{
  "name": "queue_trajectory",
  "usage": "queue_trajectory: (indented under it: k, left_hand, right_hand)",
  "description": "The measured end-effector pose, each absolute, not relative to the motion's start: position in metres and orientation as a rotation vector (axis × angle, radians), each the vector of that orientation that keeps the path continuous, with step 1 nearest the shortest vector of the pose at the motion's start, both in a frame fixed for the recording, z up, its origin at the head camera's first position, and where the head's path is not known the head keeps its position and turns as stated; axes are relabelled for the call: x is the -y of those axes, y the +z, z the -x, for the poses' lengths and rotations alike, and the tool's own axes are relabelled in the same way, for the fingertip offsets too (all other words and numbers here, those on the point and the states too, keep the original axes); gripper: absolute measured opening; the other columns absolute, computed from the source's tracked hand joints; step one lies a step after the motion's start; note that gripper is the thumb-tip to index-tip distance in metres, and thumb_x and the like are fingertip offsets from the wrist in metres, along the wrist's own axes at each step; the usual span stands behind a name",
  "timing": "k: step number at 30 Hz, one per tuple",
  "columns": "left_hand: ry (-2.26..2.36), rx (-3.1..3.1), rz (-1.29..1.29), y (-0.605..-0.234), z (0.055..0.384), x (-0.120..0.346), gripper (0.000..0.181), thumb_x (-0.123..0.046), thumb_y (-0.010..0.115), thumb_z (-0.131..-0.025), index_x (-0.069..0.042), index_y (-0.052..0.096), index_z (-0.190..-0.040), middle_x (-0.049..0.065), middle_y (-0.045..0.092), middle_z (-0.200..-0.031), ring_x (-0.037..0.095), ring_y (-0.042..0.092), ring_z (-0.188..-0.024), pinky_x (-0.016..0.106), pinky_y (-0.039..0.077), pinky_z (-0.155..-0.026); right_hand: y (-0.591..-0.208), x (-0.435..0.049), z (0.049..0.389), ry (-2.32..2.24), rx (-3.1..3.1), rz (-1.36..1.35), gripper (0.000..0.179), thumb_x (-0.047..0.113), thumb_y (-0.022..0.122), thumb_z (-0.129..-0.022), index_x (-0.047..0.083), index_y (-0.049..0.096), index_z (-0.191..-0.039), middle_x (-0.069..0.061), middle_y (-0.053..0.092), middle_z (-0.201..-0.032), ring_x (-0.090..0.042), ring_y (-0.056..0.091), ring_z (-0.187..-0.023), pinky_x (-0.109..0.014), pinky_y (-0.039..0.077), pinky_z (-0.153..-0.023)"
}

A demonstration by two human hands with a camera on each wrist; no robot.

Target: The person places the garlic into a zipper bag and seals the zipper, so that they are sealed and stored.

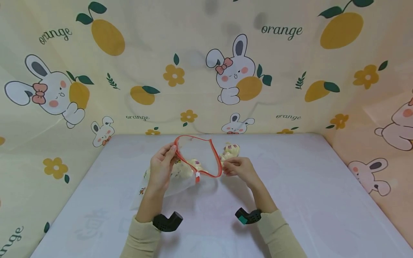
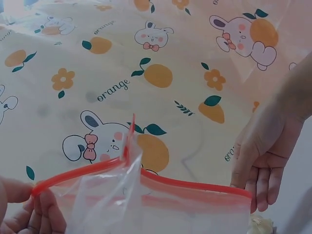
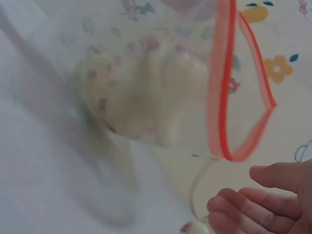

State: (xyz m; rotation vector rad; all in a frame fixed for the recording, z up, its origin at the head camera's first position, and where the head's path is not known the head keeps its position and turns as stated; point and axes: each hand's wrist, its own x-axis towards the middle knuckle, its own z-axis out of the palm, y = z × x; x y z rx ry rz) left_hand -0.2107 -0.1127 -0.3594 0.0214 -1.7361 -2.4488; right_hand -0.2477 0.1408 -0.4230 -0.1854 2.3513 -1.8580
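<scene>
My left hand (image 1: 160,167) pinches the left side of the red zip rim (image 1: 215,152) of a translucent zip bag (image 1: 180,184), which gapes wide. Cream objects with purple marks (image 3: 141,97) show through its printed film in the right wrist view. Close by the rim's right side is my right hand (image 1: 241,169), its thumb and half-bent fingers apart in the right wrist view. A similar cream, purple-marked object (image 1: 230,151) appears just beyond those fingers, partly hidden by them. The white zip slider (image 1: 197,174) sits at the near part of the rim.
Everything rests on a white-covered table (image 1: 316,193). Behind it and at both sides hang cloth walls (image 1: 193,46) printed with rabbits and oranges. Each wrist carries a black camera mount (image 1: 167,221).
</scene>
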Motion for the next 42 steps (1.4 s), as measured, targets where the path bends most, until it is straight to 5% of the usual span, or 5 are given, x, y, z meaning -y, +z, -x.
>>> queue_trajectory:
  k: [11, 21, 42]
  left_hand:
    - [-2.434, 1.734, -0.051, -0.356, 0.210, 0.113, 0.032, -0.010, 0.049, -0.100, 0.008, 0.051, -0.126, -0.011, 0.064, -0.089, 0.002, 0.058, -0.079, 0.012, 0.053, -0.075]
    - [-2.454, 1.718, -0.078, -0.358, 0.212, 0.114, 0.028, -0.011, 0.049, -0.100, 0.005, 0.054, -0.123, -0.012, 0.065, -0.089, 0.003, 0.059, -0.080, 0.013, 0.053, -0.077]
    - [-2.459, 1.790, -0.098, -0.357, 0.210, 0.115, 0.033, -0.016, 0.049, -0.101, 0.003, 0.052, -0.128, -0.008, 0.063, -0.098, 0.009, 0.060, -0.088, 0.013, 0.054, -0.083]
  right_hand:
    - [-0.426, -0.157, 0.254, -1.669, -2.773, 0.219, 0.029, 0.007, 0.070, -0.086, -0.010, 0.065, -0.110, -0.027, 0.071, -0.099, -0.025, 0.072, -0.081, -0.018, 0.056, -0.064]
    - [-0.437, -0.151, 0.260, -1.651, -2.880, 0.185, 0.045, 0.006, 0.075, -0.081, -0.007, 0.059, -0.120, -0.026, 0.063, -0.120, -0.038, 0.060, -0.115, -0.046, 0.056, -0.092]
    - [-0.454, -0.139, 0.264, -1.454, -2.999, 0.447, 0.062, 0.004, 0.078, -0.075, -0.005, 0.053, -0.131, -0.025, 0.052, -0.140, -0.042, 0.046, -0.133, -0.053, 0.037, -0.113]
